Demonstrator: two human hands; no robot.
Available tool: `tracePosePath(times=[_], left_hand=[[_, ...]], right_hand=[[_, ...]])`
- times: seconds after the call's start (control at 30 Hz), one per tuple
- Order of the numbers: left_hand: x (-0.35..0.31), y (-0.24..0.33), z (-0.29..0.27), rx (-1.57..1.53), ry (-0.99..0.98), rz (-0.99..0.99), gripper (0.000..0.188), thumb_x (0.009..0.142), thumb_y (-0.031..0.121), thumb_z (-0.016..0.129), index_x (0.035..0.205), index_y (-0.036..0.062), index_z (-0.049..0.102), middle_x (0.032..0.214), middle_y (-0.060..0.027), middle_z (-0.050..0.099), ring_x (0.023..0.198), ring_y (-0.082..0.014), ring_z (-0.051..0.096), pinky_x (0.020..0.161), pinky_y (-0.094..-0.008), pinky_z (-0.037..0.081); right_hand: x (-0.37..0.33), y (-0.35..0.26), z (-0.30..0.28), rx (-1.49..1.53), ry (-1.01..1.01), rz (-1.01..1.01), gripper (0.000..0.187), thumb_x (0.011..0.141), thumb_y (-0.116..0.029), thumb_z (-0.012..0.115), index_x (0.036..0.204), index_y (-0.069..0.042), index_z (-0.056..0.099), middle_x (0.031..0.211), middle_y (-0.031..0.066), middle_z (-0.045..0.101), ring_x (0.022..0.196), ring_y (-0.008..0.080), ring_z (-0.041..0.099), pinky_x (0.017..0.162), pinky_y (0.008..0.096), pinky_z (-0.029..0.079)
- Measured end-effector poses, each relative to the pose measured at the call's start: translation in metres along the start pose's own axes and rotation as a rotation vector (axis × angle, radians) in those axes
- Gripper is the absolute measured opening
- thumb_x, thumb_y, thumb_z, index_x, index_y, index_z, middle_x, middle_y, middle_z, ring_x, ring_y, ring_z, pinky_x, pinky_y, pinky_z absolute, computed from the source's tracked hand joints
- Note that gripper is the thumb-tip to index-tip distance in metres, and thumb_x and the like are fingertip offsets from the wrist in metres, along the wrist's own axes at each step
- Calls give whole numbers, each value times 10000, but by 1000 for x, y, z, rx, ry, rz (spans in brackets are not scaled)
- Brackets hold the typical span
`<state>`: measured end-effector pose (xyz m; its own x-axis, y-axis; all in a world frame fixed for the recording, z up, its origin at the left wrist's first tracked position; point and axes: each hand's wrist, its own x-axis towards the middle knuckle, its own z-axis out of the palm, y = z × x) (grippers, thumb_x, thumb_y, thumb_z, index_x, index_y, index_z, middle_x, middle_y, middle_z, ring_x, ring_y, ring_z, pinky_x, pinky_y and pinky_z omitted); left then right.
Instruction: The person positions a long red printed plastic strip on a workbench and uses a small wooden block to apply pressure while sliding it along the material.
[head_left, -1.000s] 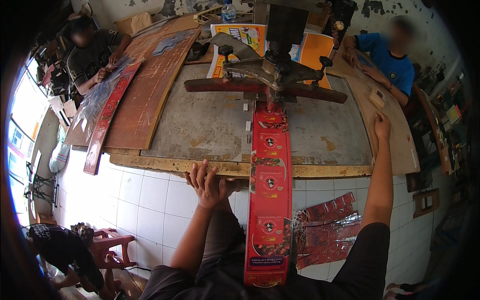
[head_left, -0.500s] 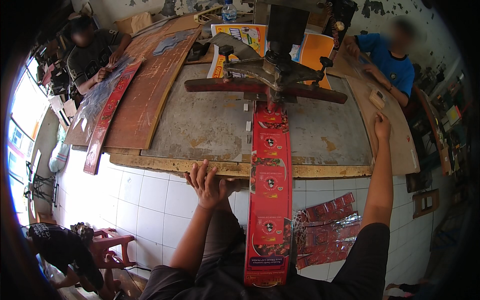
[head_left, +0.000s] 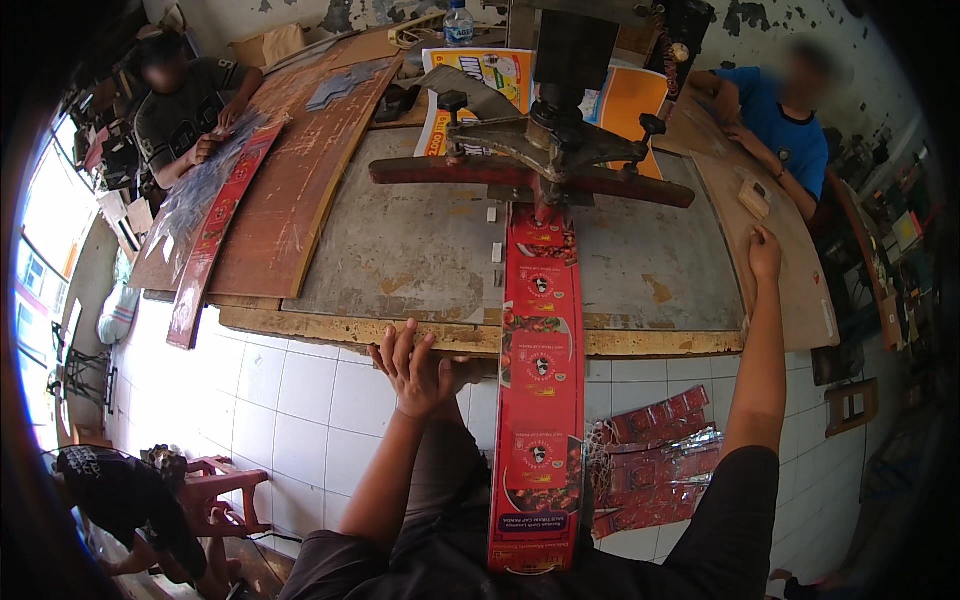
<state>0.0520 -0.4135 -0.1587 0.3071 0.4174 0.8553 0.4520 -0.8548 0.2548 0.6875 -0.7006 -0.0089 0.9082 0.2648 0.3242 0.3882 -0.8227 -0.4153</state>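
A long red printed strip (head_left: 541, 400) runs from under a press head (head_left: 545, 150) over the table's front edge and down to my lap. My left hand (head_left: 410, 372) lies at the wooden front edge (head_left: 300, 328), to the left of the strip, its fingers spread and nothing in them. Over at the right, my right hand (head_left: 765, 255) rests on a brown board (head_left: 800, 300) with its fingers curled together; whatever may be inside them is hidden. Neither hand touches the strip. The press's red crossbar (head_left: 430, 175) spans above the strip's far end.
Red shiny packets (head_left: 655, 460) lie on the tiled floor, right of the strip. Another red strip (head_left: 225, 230) and clear plastic pieces (head_left: 190, 215) lie on the left board. One person sits far left, another in a blue shirt (head_left: 790, 140) far right. A red stool (head_left: 225, 490) stands lower left.
The blue-shirted person's arms have shifted slightly. Both my hands, the strip and the press stay where they were.
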Motion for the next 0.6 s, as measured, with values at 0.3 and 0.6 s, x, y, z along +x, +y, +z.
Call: tracePosePath(times=[0.3,0.6], left_hand=[[1,0,-1,0,-3,1,490,938,346,679,1384,155,616,1556,-139,550,1536,-393,355,1299,-603,83],[2,2,-6,-2,-30,-6,526,935,374,689,1402,151,592,1573,-146,529,1538,-401,353,1301,-614,67]], right_hand=[[0,0,2,17,21,-14,375,1085,-265,574,1383,-69,692,1439,168,661,1332,342,621,1130,439,477],[0,8,4,4,171,-152,264,1030,-187,632,1223,-46,744,1242,153,735,1187,341,688,1037,439,527]])
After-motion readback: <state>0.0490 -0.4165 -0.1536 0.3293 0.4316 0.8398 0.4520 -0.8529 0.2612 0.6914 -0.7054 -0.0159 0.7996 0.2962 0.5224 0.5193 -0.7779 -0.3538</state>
